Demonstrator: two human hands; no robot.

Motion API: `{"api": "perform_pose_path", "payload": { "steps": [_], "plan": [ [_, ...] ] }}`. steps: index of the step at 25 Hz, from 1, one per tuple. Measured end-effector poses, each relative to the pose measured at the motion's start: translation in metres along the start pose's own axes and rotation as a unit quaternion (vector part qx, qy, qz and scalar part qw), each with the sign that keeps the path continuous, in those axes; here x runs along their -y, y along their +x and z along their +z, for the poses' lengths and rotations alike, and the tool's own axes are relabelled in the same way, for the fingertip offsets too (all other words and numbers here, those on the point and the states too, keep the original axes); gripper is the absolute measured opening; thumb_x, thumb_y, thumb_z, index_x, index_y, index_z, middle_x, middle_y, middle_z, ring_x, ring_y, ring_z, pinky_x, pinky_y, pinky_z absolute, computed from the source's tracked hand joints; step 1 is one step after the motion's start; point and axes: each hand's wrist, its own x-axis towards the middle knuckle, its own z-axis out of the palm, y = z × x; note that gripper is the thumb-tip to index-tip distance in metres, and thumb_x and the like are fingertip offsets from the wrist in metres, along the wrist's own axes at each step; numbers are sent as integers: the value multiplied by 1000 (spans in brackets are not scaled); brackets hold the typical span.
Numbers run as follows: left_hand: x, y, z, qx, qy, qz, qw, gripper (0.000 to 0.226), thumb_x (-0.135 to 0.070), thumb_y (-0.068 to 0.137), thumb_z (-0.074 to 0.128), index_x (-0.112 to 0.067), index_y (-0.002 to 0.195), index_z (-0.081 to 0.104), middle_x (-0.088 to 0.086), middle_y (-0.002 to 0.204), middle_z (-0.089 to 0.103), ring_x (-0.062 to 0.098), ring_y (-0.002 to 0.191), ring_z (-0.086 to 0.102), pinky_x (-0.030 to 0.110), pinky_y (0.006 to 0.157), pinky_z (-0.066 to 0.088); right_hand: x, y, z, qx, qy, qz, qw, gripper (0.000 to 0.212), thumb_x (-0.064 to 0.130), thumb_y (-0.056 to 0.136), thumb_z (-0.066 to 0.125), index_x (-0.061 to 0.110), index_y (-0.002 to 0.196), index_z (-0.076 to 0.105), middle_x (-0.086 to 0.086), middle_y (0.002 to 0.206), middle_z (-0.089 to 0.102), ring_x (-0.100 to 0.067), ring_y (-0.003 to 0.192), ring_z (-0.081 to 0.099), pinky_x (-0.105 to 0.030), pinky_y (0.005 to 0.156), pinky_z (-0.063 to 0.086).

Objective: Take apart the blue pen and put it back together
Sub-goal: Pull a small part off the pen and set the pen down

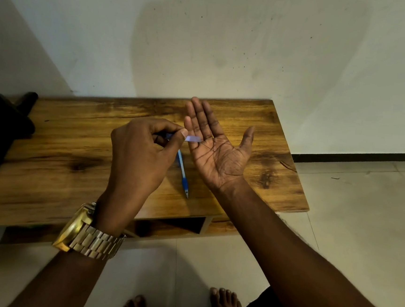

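My left hand (145, 153) pinches a translucent blue pen piece (194, 138) between thumb and forefinger, its free end pointing right over the open palm. My right hand (217, 149) is held palm up with straight fingers just beyond that piece and holds nothing. Below and between the hands, another part of the blue pen (182, 173) lies on the wooden table (75, 142), its blue grip and metal tip pointing toward me. Part of its far end is hidden behind my left hand.
A dark object with legs (1, 123) stands at the table's left end. The table backs onto a pale wall (230, 45); its right edge drops to a tiled floor (363, 204). An open shelf (178, 224) sits under the top. My bare feet (225, 304) show below.
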Motion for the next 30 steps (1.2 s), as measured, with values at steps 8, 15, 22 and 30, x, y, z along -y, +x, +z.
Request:
{"api": "perform_pose_path", "payload": {
  "steps": [8, 15, 22, 30],
  "plan": [
    [26, -6, 8, -40, -131, -80, 987, 6, -40, 97, 83, -44, 101, 81, -22, 83, 79, -6, 81, 76, 23, 72, 65, 9, -2, -4, -2, 10, 6, 1000, 114, 87, 96, 36, -4, 164, 34, -26, 167, 39, -36, 162, 32, -45, 132, 26],
    [94, -26, 6, -64, -109, -191, 973, 2, -40, 97, 82, -38, 97, 83, -15, 77, 78, 3, 73, 73, 31, 74, 62, 13, -3, -5, -27, -2, 2, 1000, 109, 85, 97, 37, -8, 154, 46, -28, 161, 49, -37, 155, 44, -46, 131, 30],
    [122, -31, 21, 4, 97, -181, 979, 19, -54, 97, 77, -37, 100, 86, -18, 92, 72, 9, 88, 72, 24, 55, 41, 8, -7, 2, -36, -14, -2, 999, 108, 83, 97, 42, -6, 157, 45, -28, 158, 54, -39, 148, 53, -47, 126, 37],
    [88, -22, 24, -40, -13, 41, 998, 19, -40, 104, 73, -35, 122, 77, -15, 112, 71, 3, 83, 68, 26, 63, 58, 12, -11, 5, -86, -106, 47, 990, 106, 83, 98, 35, -5, 157, 47, -29, 158, 54, -40, 150, 51, -48, 130, 32]
  ]
}}
